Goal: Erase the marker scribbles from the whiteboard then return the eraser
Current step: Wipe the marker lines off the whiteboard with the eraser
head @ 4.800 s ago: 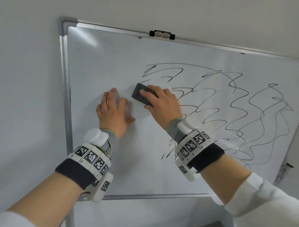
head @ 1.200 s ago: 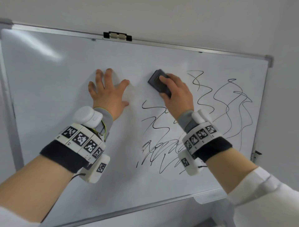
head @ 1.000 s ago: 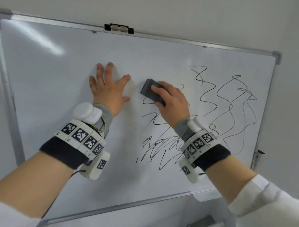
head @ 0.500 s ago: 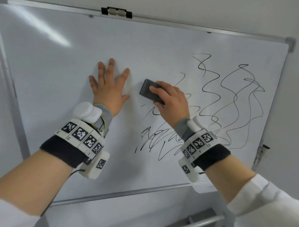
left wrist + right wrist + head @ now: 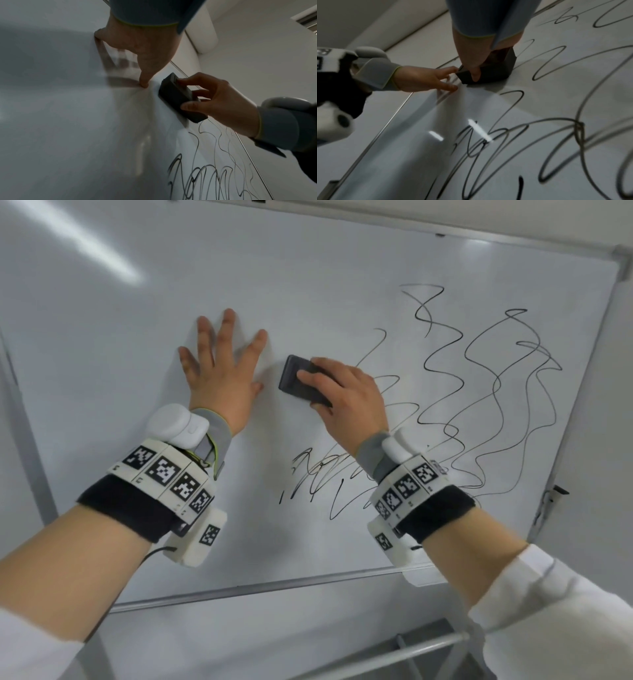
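Observation:
A wall-mounted whiteboard (image 5: 102,371) fills the head view, its left half wiped white. Black marker scribbles (image 5: 479,392) cover the right half and a dense patch (image 5: 318,477) sits low in the middle. My right hand (image 5: 346,402) grips a dark grey eraser (image 5: 299,380) pressed flat against the board at the scribbles' left edge; the eraser (image 5: 178,97) shows with thumb below and fingers on top, and again as the eraser (image 5: 489,70). My left hand (image 5: 222,371) lies flat on the board with fingers spread, just left of the eraser.
The board's metal frame (image 5: 260,589) runs along the bottom, with a white tray piece (image 5: 424,577) under my right wrist. A metal bar (image 5: 394,655) of the stand crosses below. Plain wall surrounds the board.
The eraser has swept down and left across the middle, and the lines near the board's centre are gone. The view has tilted downward. My left hand stays pressed in place.

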The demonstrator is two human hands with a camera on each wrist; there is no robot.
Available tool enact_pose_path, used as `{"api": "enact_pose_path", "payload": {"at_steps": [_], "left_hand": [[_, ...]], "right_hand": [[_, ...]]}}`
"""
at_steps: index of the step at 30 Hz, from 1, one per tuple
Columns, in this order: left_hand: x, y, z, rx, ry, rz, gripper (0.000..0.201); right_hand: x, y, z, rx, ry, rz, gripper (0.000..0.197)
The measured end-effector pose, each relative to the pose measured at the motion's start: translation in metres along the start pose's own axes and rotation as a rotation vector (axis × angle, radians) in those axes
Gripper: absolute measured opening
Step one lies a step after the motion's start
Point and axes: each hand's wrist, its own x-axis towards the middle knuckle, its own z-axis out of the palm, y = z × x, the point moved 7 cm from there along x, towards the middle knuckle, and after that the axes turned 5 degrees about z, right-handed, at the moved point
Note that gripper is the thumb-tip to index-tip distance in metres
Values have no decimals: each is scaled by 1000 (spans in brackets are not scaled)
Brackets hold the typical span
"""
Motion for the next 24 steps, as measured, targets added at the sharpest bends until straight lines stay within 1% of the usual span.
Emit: {"api": "enact_pose_path", "payload": {"at_steps": [3,6,8,10,14,16,19,24], "left_hand": [[-2,0,2,-4,11,11,63],[-7,0,7,19,7,27,64],[-10,0,9,22,12,35,64],[-13,-1,10,21,17,41,63],[-16,-3,12,11,24,44,61],[-16,-2,13,13,32,49,61],[-18,-3,15,20,40,57,60],[-19,-3,17,35,51,65,59]], "right_hand": [[-24,-4,14,4,-13,-24,48],[-65,-17,30,9,-62,-99,42],[-80,-23,34,6,-98,-128,42],[-74,-21,32,15,-115,-131,44],[-44,-14,19,7,-42,-54,50],[-48,-17,21,2,-30,-66,47],[-76,-25,35,15,-39,-131,42],[-129,-40,57,-10,-147,-235,41]]}}
